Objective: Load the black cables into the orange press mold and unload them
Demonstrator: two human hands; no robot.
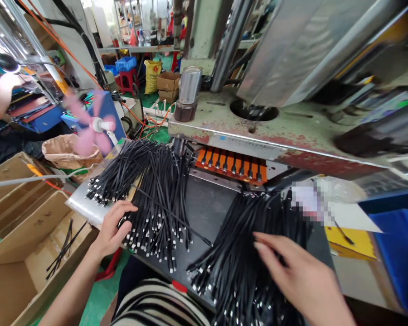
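Note:
My left hand (114,230) is at the near left edge of a pile of black cables (156,194) with silvery plug ends. Its thumb and index finger are apart, with plug ends showing around them. One cable lies slantwise across that pile. Over a second pile of black cables (238,253) on the right, my right hand (295,271) has its fingers stretched out, thumb and index tips slightly apart. No cable shows between them. Beyond both hands, an orange fixture (231,166) holds several black cable ends side by side under the press.
The heavy press plate (279,136) overhangs the dark worktable (200,203). Left stand a cardboard box (17,258) with a few cables inside and a pink fan (91,124). At right are a yellow box (350,240) and a blue bin (401,253). Another person's arm (0,97) shows far left.

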